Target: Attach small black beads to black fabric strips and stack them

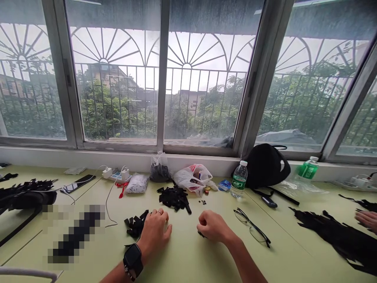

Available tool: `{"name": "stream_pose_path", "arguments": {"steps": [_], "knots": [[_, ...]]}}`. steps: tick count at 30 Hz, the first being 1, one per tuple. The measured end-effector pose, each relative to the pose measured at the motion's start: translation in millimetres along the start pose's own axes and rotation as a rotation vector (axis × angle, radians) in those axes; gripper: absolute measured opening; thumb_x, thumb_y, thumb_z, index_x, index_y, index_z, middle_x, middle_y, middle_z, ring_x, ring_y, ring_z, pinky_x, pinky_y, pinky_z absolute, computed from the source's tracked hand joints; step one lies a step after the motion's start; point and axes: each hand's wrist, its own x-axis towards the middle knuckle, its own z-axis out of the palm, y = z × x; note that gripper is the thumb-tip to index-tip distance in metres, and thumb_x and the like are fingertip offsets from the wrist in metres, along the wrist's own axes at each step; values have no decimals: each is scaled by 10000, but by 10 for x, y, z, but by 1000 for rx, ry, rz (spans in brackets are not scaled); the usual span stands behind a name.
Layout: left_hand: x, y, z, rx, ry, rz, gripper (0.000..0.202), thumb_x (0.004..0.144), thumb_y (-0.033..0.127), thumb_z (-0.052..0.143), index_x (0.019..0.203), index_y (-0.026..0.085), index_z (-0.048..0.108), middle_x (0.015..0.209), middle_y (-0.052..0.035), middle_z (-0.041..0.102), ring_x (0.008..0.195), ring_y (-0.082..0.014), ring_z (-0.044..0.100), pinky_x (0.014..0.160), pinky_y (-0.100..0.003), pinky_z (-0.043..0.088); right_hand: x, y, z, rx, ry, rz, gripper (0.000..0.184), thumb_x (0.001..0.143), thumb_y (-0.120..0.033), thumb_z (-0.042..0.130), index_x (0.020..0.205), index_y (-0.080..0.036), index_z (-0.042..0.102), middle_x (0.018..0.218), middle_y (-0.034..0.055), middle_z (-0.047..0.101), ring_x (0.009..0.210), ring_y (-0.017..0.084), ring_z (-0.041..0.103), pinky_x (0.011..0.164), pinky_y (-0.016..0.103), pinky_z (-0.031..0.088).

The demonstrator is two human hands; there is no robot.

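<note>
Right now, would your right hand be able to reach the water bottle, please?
Probably yes: bare tabletop lies between the right hand and the water bottle, and the glasses sit just right of that path.

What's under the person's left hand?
Black strips stick out beside the left hand on the pale green table; whatever lies directly beneath the palm is hidden.
</note>
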Motion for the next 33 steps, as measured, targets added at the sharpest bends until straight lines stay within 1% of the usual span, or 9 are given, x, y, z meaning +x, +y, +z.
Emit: {"name": "stream_pose_path", "arguments": {"steps": [4, 8, 10, 12, 15, 18, 21, 26, 33], "knots": [[-4, -6, 21, -12, 19, 25, 93, 868, 252, 589, 901, 208, 665, 983, -75, 660, 962, -264, 593, 828, -370, 401, 17, 19, 9, 14, 51, -20, 234, 700, -198, 604, 531, -195, 442, 581, -14, 516, 584, 136, 394, 575, 291, 202], [-11, 10, 34, -70, 34, 58, 92, 864, 239, 602, 920, 218, 672, 996, -68, 667, 981, -263, 587, 847, -367, 417, 58, -22, 73, 94, 157, -78, 93, 819, -251, 575, 775, -217, 649, 798, 18, 649, 744, 185, 560, 688, 281, 359], [-16, 20, 36, -99, 40, 73, 95, 864, 240, 611, 931, 227, 677, 1003, -64, 671, 992, -266, 585, 854, -370, 423, 73, -59, 131, 138, 171, -160, 171, 871, -279, 566, 954, -229, 707, 961, 51, 679, 918, 227, 602, 822, 318, 423], [-20, 25, 36, -122, 44, 81, 89, 858, 239, 624, 927, 235, 681, 1005, -61, 676, 995, -269, 587, 854, -372, 430, 76, -93, 193, 141, 164, -230, 246, 891, -289, 584, 1085, -242, 727, 1113, 87, 678, 1101, 269, 577, 954, 361, 420], [-19, 24, 35, -146, 48, 84, 72, 853, 230, 632, 902, 236, 684, 980, -62, 679, 979, -269, 591, 842, -372, 441, 74, -121, 261, 97, 137, -268, 275, 905, -278, 598, 1142, -244, 732, 1201, 108, 675, 1213, 303, 529, 1034, 396, 392], [-15, 23, 31, -170, 45, 88, 64, 850, 219, 632, 882, 234, 685, 954, -64, 682, 963, -267, 592, 829, -371, 450, 93, -112, 286, 90, 133, -256, 245, 917, -249, 575, 1106, -227, 729, 1126, 99, 706, 1165, 296, 560, 1015, 395, 407], [-14, 42, 16, -206, 38, 90, 77, 851, 219, 631, 910, 232, 679, 974, -69, 687, 973, -273, 595, 832, -380, 462, 142, -76, 284, 153, 212, -212, 245, 912, -227, 547, 1076, -205, 728, 1096, 103, 715, 1097, 283, 603, 975, 388, 439], [-27, 106, -16, -336, 82, 102, 223, 886, 209, 614, 1105, 244, 643, 1066, -66, 684, 1039, -271, 606, 918, -404, 477, 212, -77, 245, 453, 307, -134, 262, 937, -308, 510, 984, -192, 740, 927, 75, 739, 834, 236, 664, 806, 355, 510], [-31, 126, 3, -487, 119, 155, 319, 969, 257, 582, 1285, 268, 621, 1220, -67, 685, 1157, -255, 607, 1017, -397, 476, 150, -318, 236, 839, 142, -210, 266, 856, -432, 696, 907, -174, 739, 835, 51, 734, 747, 202, 653, 686, 298, 505]]}}
